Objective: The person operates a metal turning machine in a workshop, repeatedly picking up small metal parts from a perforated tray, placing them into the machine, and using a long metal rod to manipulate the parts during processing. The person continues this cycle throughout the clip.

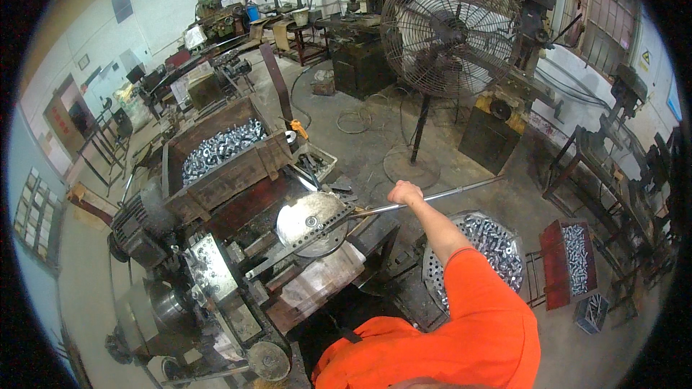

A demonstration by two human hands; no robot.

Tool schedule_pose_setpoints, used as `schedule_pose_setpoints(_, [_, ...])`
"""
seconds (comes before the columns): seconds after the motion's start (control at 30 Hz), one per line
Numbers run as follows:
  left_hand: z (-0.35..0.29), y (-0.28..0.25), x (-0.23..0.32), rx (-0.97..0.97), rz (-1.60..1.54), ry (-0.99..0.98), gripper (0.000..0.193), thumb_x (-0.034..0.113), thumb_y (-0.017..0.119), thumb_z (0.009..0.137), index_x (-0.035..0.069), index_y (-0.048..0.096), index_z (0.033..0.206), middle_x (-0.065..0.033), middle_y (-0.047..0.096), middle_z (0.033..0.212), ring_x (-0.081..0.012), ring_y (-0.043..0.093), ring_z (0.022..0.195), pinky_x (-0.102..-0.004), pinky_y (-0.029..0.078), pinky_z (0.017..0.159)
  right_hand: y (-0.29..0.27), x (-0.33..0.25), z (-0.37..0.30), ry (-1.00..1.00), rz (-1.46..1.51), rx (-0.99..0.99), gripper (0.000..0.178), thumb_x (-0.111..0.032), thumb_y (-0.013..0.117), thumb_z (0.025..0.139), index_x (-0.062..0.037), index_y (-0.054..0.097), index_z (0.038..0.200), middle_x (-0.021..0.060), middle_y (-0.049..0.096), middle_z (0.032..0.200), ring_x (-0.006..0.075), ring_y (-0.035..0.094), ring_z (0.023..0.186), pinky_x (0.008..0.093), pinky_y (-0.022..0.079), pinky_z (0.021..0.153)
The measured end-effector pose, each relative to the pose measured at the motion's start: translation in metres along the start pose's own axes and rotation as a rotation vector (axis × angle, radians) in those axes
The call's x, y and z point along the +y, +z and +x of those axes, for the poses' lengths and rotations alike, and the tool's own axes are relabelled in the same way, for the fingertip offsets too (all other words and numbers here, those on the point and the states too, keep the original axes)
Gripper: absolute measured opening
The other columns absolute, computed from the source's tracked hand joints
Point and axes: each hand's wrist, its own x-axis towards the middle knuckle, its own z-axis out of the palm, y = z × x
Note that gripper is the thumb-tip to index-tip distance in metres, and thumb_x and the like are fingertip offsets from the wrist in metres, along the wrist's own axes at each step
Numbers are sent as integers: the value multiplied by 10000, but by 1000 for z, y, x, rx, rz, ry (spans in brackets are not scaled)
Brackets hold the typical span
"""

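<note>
Head view: right hand [405,192] is closed round a long steel lever [432,198] running from the machine's round metal disc [311,222]. A firm grip and steady, even pull would serve best. Its orange-sleeved arm is stretched forward. Left hand is out of sight.

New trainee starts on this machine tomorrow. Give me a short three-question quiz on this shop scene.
1. True or false: the right hand grips a long metal lever.
2. Multiple choice: the wooden hopper on top of the machine holds A) sawdust B) shiny metal parts C) rags.
3. Fill in: beyond the lever stands a large pedestal ____.

Key: 1 true; 2 B; 3 fan. The left hand is not in view.
</note>
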Motion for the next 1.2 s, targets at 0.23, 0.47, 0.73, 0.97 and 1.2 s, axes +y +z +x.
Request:
schedule_pose_setpoints(0.23, [-4,-4,6,3,-75,-38,313,276,608,730,-17,591,620,-121,579,508,-224,573,457,-384,452,469,1,1,1,-15,15,2,559,-311,605,669,-64,548,1167,145,543,1225,288,520,1139,365,421,942])
schedule_pose_setpoints(0.47, [-4,-2,4,-3,-95,-69,306,268,615,737,-13,588,620,-116,579,510,-224,570,459,-383,448,467,4,1,5,-17,2,27,549,-309,589,685,-57,548,1170,148,533,1237,283,509,1153,364,411,953])
schedule_pose_setpoints(0.73, [9,6,-13,-38,43,-75,362,341,599,743,-9,617,652,-133,604,538,-258,605,499,-406,475,518,5,2,6,-12,-5,13,557,-304,594,679,-61,546,1178,141,534,1238,281,510,1154,358,410,953])
schedule_pose_setpoints(0.97, [6,4,-6,-29,13,-71,360,336,594,744,-10,612,645,-131,599,530,-252,603,496,-400,472,511,10,6,13,-12,-24,43,579,-375,653,660,-76,552,1145,117,562,1201,265,529,1126,356,433,915])
schedule_pose_setpoints(1.2, [6,5,-6,-23,13,-68,362,336,589,747,-10,610,641,-130,597,527,-249,602,494,-398,471,508,8,4,11,-16,-33,32,587,-412,676,656,-85,555,1128,95,575,1187,254,539,1110,355,445,894])
